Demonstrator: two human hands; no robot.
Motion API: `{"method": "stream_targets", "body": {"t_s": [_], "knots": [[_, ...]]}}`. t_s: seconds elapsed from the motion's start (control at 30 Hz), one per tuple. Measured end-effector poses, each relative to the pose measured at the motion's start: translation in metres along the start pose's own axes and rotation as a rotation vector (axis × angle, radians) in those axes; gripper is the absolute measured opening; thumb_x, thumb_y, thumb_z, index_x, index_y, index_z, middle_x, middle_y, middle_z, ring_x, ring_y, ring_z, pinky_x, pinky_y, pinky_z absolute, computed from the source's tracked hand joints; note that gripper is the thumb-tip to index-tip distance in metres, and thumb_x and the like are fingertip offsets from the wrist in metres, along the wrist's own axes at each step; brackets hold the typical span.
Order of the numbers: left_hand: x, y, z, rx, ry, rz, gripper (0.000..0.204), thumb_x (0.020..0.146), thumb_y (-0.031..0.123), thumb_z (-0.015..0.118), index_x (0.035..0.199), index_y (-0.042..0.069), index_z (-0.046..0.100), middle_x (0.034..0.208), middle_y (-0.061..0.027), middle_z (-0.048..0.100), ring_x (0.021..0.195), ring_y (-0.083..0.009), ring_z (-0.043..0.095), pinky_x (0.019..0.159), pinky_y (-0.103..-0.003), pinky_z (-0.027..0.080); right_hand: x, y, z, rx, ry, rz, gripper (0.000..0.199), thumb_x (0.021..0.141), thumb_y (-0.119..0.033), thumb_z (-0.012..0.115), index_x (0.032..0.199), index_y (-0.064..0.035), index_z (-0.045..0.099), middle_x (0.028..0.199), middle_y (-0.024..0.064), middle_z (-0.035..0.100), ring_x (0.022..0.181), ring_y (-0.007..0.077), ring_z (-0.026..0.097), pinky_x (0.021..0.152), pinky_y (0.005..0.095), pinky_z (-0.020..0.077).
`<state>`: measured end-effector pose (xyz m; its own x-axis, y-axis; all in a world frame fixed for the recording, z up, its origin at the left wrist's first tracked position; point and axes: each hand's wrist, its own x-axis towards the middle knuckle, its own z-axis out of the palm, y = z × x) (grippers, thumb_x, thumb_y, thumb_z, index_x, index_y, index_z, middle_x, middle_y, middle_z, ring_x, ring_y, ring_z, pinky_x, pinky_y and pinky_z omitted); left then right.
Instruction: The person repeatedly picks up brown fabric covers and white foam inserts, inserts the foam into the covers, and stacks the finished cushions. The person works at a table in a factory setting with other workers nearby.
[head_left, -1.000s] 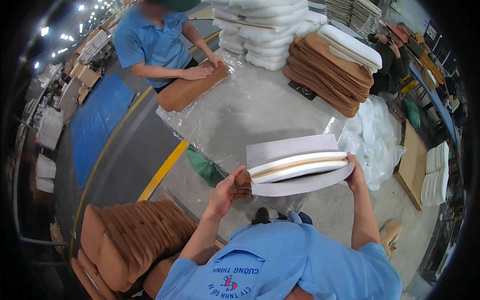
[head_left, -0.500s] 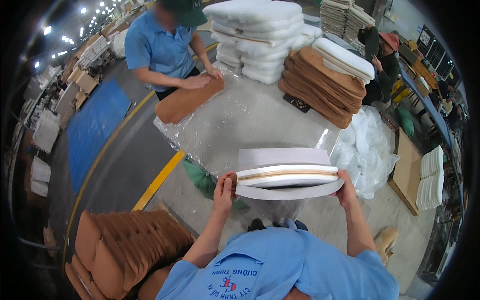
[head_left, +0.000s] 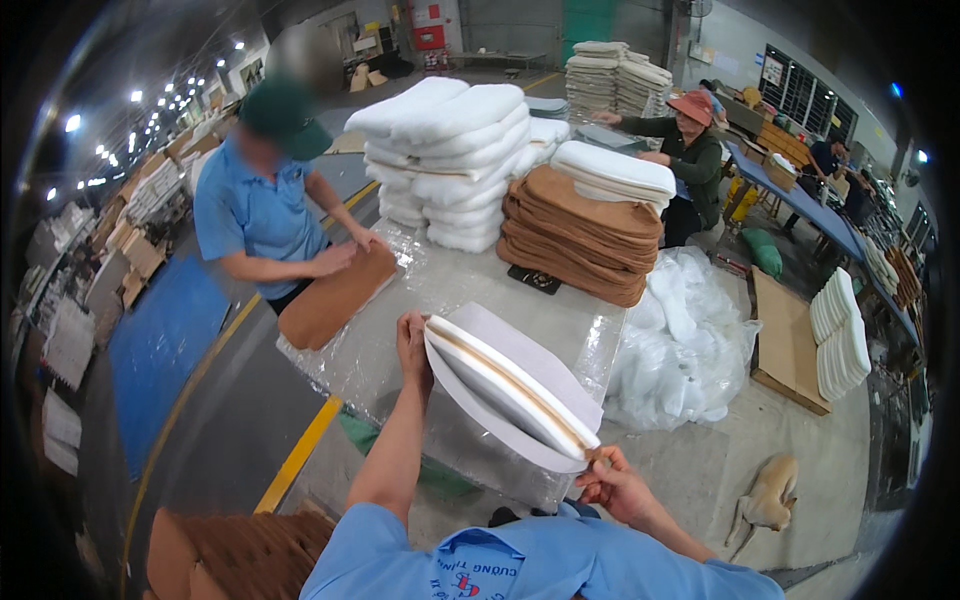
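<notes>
A long layered white cushion (head_left: 512,386) with a tan band along its edge is held over the near part of the plastic-covered table (head_left: 455,285). A loose pale fabric flap hangs open along its near side, and another pale sheet shows beyond it. My left hand (head_left: 414,350) grips the far left end, its fingers partly hidden. At the near right end, my right hand (head_left: 612,482) pinches the corner by a small brown bit. The cushion slants from far left to near right.
A co-worker in blue (head_left: 262,215) presses a brown cushion (head_left: 338,295) at the table's left. White pads (head_left: 445,165) and brown covers (head_left: 575,235) are stacked at the back. Clear plastic bags (head_left: 680,345) bulge at the right. A dog (head_left: 768,495) lies on the floor.
The cushion has turned from level to slanting, its left end swung away from me and its right end nearer. My view has shifted, showing more of the room's far side.
</notes>
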<state>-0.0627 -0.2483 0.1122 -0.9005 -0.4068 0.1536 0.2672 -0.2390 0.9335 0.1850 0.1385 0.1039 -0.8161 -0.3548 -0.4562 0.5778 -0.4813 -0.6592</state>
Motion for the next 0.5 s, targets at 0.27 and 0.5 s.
{"method": "stream_targets", "body": {"t_s": [0.27,0.5], "knots": [[0.069,-0.033,0.057,-0.099,0.021,-0.161,0.062,0.111,0.059,0.040,0.123,0.002,0.061,0.103,-0.0045,0.062,0.099,-0.0184,0.060,0.095,-0.035,0.049,0.008,-0.014,0.040,0.208,-0.233,0.171,0.048,0.105,-0.027,0.066,0.143,-0.0221,0.036,0.139,0.0294,0.057,0.101,0.0328,0.071,0.092,0.0447,0.0572],[0.051,-0.084,0.096,-0.318,-0.098,-0.268,0.054,0.114,0.048,0.036,0.137,0.007,0.062,0.119,-0.0063,0.067,0.109,-0.0203,0.062,0.102,-0.032,0.048,0.054,-0.030,-0.024,-0.316,-0.341,0.433,0.039,0.108,-0.032,0.063,0.137,-0.0070,0.053,0.117,0.0129,0.073,0.104,0.0207,0.071,0.094,0.0338,0.0566]]}}
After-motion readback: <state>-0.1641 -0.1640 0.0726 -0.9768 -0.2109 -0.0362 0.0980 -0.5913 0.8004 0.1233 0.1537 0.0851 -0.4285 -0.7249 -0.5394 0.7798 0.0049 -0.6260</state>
